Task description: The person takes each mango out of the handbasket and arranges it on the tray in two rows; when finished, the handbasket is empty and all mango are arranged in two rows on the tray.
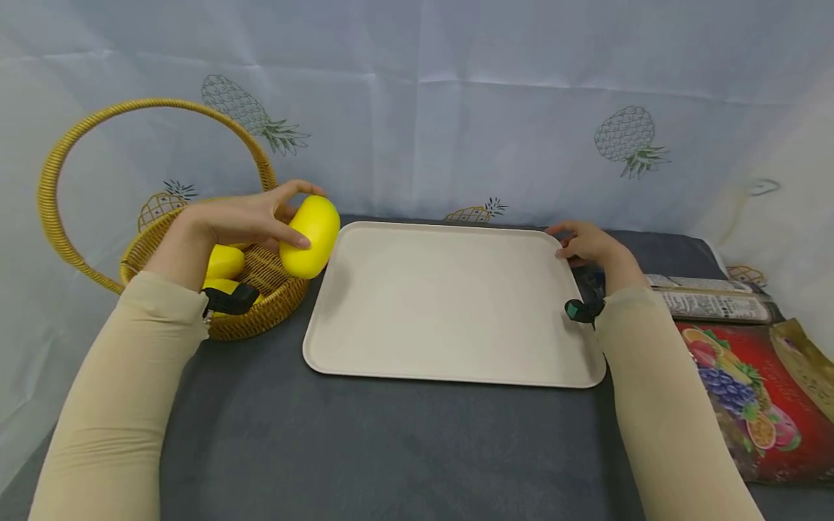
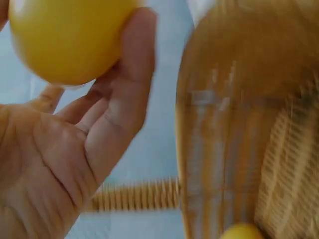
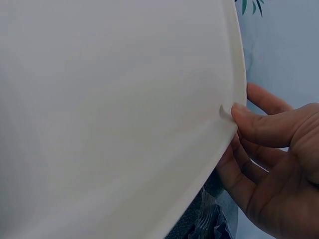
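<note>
My left hand [image 1: 244, 217] holds a smooth yellow mango [image 1: 314, 235] between thumb and fingers, above the tray's left edge and beside the basket's rim. In the left wrist view the mango [image 2: 70, 40] sits in the fingertips, clear of the palm. Below that forearm is a woven basket [image 1: 287, 307] with a tall arched handle; more yellow mangoes [image 1: 224, 262] lie inside, partly hidden by the arm. A beige rectangular tray [image 1: 449, 304] lies in the middle of the table. At its far right corner my right hand [image 1: 589, 242] pinches the rim, thumb on top and fingers underneath.
Right of the tray lie a red bag printed with fruit [image 1: 749, 405] and a folded printed packet [image 1: 710, 300]. Behind the table hangs a pale curtain [image 1: 417, 130] with pineapple drawings. Dark grey cloth [image 1: 404, 449] covers the table.
</note>
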Action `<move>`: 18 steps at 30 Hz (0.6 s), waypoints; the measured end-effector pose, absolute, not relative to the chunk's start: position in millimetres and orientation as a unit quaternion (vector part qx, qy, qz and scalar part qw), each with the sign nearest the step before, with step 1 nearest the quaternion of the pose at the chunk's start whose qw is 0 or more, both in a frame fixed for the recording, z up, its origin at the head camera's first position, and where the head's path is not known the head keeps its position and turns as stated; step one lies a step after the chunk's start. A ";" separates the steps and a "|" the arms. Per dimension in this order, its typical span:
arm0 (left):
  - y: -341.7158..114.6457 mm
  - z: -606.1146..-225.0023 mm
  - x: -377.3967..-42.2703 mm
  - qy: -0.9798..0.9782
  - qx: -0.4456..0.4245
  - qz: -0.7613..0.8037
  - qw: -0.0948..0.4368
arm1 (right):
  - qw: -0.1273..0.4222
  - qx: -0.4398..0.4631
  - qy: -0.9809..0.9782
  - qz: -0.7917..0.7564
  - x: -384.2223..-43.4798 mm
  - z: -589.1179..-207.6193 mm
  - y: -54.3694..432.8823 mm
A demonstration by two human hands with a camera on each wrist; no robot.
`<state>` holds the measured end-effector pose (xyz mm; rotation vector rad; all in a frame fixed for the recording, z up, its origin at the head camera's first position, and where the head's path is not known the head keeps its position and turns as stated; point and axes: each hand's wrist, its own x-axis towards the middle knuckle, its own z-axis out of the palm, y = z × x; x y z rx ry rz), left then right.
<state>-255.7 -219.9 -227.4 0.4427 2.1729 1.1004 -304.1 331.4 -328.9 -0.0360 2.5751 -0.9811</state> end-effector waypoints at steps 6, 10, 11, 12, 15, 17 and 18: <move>-173.2 -241.6 -265.0 0.817 0.204 0.448 0.301 | 0.202 -0.011 0.915 -0.348 -302.6 -326.6 330.7; -143.1 -250.7 -269.4 0.805 0.218 0.478 0.277 | 0.201 -0.011 0.914 -0.354 -302.4 -325.7 329.2; -136.1 -252.2 -269.8 0.802 0.218 0.484 0.273 | 0.200 -0.012 0.913 -0.356 -302.6 -325.8 329.4; -129.2 -253.3 -270.1 0.799 0.218 0.490 0.270 | 0.200 -0.011 0.912 -0.357 -302.6 -325.7 329.4; -110.3 -255.9 -270.9 0.792 0.221 0.504 0.263 | 0.200 -0.009 0.910 -0.362 -302.4 -325.2 330.0; -98.2 -257.6 -271.7 0.792 0.215 0.512 0.255 | 0.201 -0.010 0.910 -0.363 -303.0 -325.0 330.8; -92.5 -258.8 -272.4 0.791 0.210 0.516 0.253 | 0.201 -0.009 0.910 -0.362 -303.1 -324.9 330.7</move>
